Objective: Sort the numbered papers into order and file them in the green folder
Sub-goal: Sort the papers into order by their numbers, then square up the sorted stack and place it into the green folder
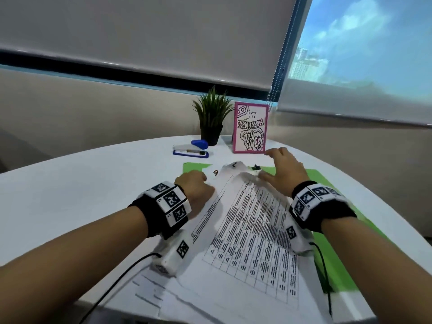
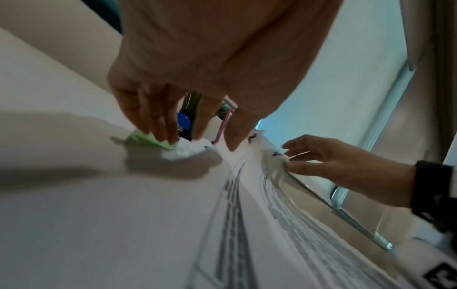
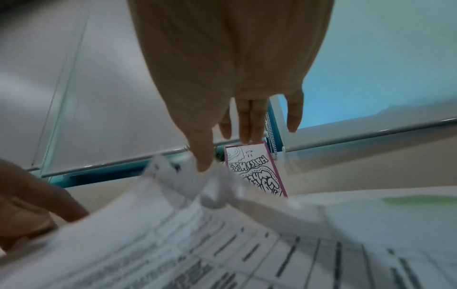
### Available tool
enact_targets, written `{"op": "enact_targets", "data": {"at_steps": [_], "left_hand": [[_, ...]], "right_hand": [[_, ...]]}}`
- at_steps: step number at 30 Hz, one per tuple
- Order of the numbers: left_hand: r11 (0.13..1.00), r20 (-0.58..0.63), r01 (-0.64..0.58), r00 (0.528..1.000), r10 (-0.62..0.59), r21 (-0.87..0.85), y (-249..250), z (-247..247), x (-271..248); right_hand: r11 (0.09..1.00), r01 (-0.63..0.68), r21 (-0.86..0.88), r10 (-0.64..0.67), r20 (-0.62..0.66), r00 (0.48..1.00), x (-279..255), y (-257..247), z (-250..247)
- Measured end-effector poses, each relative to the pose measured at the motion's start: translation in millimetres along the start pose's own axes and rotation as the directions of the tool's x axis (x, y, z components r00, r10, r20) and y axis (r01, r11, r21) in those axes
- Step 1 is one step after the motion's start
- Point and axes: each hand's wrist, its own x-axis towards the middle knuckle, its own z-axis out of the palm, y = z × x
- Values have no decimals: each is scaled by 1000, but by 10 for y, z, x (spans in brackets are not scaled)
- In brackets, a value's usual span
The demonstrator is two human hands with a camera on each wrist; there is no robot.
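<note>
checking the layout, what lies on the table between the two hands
Between the left hand and the right hand lie the far corners of the papers, with handwritten numbers, on the green folder. The head view shows it best.

White table (image 1: 70,195), lowered blinds (image 1: 140,31), daylit window (image 1: 362,43).

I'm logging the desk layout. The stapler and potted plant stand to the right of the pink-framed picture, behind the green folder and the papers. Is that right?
Not quite. In the head view the stapler and potted plant stand to the left of the pink-framed picture, not the right. They are indeed behind the green folder and the papers.
</note>
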Motion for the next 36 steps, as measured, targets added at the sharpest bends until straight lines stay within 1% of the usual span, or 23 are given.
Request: {"op": "enact_targets", "data": {"at_steps": [2, 3, 5, 7, 10, 11, 13, 16, 17, 18, 19, 21, 24, 25, 26, 27, 28, 29, 30, 31, 32, 33, 36], "left_hand": [[991, 9, 39, 999, -40, 125, -12, -65, 17], [987, 28, 44, 998, -49, 156, -13, -87, 22], [981, 72, 57, 995, -72, 186, -28, -99, 41], [977, 115, 50, 990, -75, 207, -42, -105, 54], [983, 151, 58, 985, -86, 176, -31, -102, 71], [983, 159, 50, 984, -79, 178, -34, -81, 53], [983, 140, -24, 990, -1, 182, -58, -27, 3], [988, 65, -151, 987, 148, 44, -76, 33, -129], [992, 63, -123, 991, 120, 36, -61, 66, -151], [998, 77, -68, 995, 69, -20, -27, 89, -180], [988, 95, 9, 995, 6, -155, 3, 119, -185], [890, 81, 43, 997, -7, -454, 18, 138, -198], [746, -12, -60, 998, 69, -663, 12, -57, -307], [688, -48, -112, 993, 111, -717, 41, -181, -358], [637, -81, -163, 984, 157, -753, 65, -341, -392], [580, -118, -215, 973, 200, -786, 102, -508, -431], [527, -175, -276, 957, 233, -804, 141, -695, -477], [481, -248, -348, 933, 260, -805, 164, -886, -491], [447, -327, -418, 906, 269, -790, 182, -1056, -513], [429, -399, -479, 877, 267, -766, 192, -1217, -511], [420, -460, -529, 848, 262, -737, 181, -1350, -526], [409, -512, -570, 821, 253, -713, 158, -1436, -533], [368, -620, -634, 765, 173, -680, 35, -1543, -607]], "right_hand": [[993, -89, -77, 85, -53, 995, -47, 38, -78], [980, -140, -141, 138, -23, 990, -83, 85, -140], [915, -227, -334, 282, 127, 951, -186, 191, -271], [852, -232, -469, 409, 320, 855, -348, 269, -367], [855, -249, -455, 484, 527, 698, -602, 278, -386], [863, -263, -432, 487, 569, 663, -674, 258, -378], [878, -300, -373, 475, 605, 639, -752, 194, -327], [894, -342, -288, 447, 585, 677, -759, 54, -243], [898, -348, -268, 439, 573, 692, -733, 25, -207], [902, -354, -245, 430, 568, 702, -708, -15, -186], [903, -368, -222, 426, 571, 702, -676, -52, -164], [896, -400, -193, 434, 576, 693, -638, -117, -144], [893, -431, -132, 430, 536, 726, -583, -81, -192], [886, -462, -46, 415, 524, 744, -557, -65, -230], [861, -495, 117, 375, 510, 774, -522, -79, -293], [789, -511, 341, 322, 479, 817, -471, -106, -362], [669, -472, 575, 259, 415, 872, -417, -182, -449], [540, -372, 755, 199, 315, 928, -355, -305, -560], [422, -244, 873, 153, 196, 969, -307, -467, -685], [330, -121, 936, 133, 81, 988, -252, -637, -814], [285, -17, 959, 138, -23, 990, -220, -799, -916], [271, 69, 960, 147, -112, 983, -209, -960, -999], [329, 234, 915, 206, -311, 928, -258, -1365, -1042]]}}
